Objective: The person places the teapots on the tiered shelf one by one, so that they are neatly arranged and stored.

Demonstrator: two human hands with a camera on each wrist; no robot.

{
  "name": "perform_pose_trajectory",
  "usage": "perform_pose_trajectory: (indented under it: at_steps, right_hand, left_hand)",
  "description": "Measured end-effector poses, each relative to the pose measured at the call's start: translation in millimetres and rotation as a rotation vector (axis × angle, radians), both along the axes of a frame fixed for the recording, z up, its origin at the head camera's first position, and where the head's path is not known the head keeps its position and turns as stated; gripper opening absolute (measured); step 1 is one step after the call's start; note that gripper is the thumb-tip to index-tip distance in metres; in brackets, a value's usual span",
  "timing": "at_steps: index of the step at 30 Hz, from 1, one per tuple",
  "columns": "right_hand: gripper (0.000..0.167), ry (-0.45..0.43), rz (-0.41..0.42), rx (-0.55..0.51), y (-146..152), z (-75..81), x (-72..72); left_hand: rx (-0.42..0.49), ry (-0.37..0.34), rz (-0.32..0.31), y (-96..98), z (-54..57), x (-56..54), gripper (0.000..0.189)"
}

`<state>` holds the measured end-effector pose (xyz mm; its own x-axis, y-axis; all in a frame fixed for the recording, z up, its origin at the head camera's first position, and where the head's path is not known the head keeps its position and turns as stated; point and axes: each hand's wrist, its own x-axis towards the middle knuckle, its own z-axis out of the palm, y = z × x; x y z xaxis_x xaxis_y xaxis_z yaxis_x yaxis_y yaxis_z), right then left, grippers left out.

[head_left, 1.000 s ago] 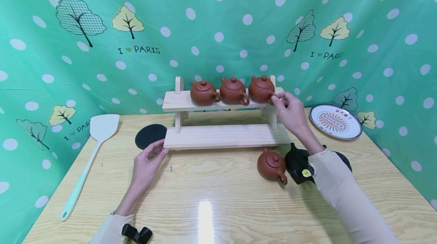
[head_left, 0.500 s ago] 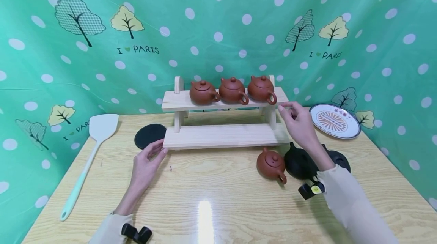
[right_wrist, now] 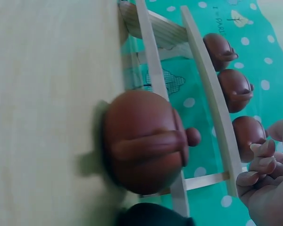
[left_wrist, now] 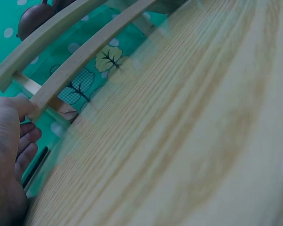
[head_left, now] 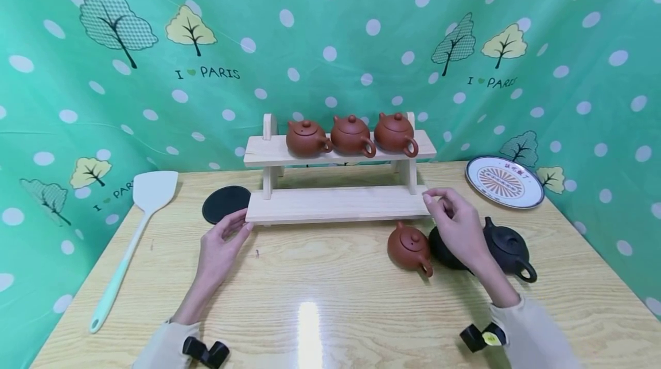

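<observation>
A two-tier wooden display rack [head_left: 330, 206] stands at the back of the table. On its upper board sit three brown teapots [head_left: 308, 139] in a row, handles toward the right front. My left hand [head_left: 219, 249] grips the left end of the lower board; the left wrist view shows the thumb [left_wrist: 26, 107] against that board's end. Beside the rack's right end hovers my right hand [head_left: 459, 232], fingers loosely bent, nothing in them. It partly hides a black teapot [head_left: 443, 249]. Another brown teapot [head_left: 407, 247] rests on the table before the rack, large in the right wrist view [right_wrist: 141, 110].
A second black teapot [head_left: 508, 248] stands right of my right hand. Behind it leans a patterned plate [head_left: 505, 182]. To the left lie a round black disc [head_left: 226, 204] and a spatula [head_left: 126, 254]. A dotted green cloth [head_left: 330, 70] hangs behind.
My right hand has let go of the rightmost teapot's handle on the upper board and moved down to the lower board's right end. The left hand has stayed in place.
</observation>
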<state>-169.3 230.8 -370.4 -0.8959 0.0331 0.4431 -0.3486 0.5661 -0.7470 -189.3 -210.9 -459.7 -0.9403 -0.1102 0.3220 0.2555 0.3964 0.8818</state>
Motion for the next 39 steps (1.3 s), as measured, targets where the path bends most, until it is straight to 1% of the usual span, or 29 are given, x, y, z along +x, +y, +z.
perform_pose_trajectory:
  at_steps: [4, 9, 12, 16, 20, 23, 26, 32, 39]
  right_hand:
    - [0.016, -0.023, -0.004, -0.006, 1, -10.7, 13.5]
    - [0.015, -0.068, -0.034, 0.001, 3, -23.3, 30.4]
    - [0.014, -0.084, -0.036, -0.005, 3, -28.5, 39.2]
    - [0.012, -0.096, -0.018, -0.019, 1, -33.8, 50.5]
    - [0.012, -0.134, -0.025, -0.023, -2, -39.2, 60.3]
    - [0.011, -0.159, -0.042, -0.018, -3, -43.0, 66.2]
    - [0.009, -0.164, -0.047, -0.016, -4, -46.6, 70.6]
    - [0.01, -0.185, -0.047, -0.043, -7, -51.4, 78.0]
    - [0.009, -0.187, -0.072, -0.044, -6, -56.2, 82.3]
  left_hand:
    - [-0.009, 0.009, 0.004, 0.2, -0.7, 0.0, 0.038]
    - [-0.012, 0.013, 0.005, -0.1, -0.7, -0.2, 0.037]
    - [-0.004, 0.009, 0.006, -0.6, -0.3, -0.1, 0.038]
    - [-0.008, -0.005, 0.008, -1.0, -0.6, -0.2, 0.039]
    - [-0.017, -0.017, 0.01, -1.1, -2.0, -1.3, 0.041]
    - [-0.004, -0.021, 0.01, -0.6, -2.0, -1.4, 0.04]
    - [0.004, -0.02, 0.007, -0.3, -1.6, -1.6, 0.039]
    - [0.006, -0.012, 0.007, 0.0, -1.6, -1.7, 0.039]
    - [0.016, -0.005, -0.003, 0.2, -1.9, -2.0, 0.038]
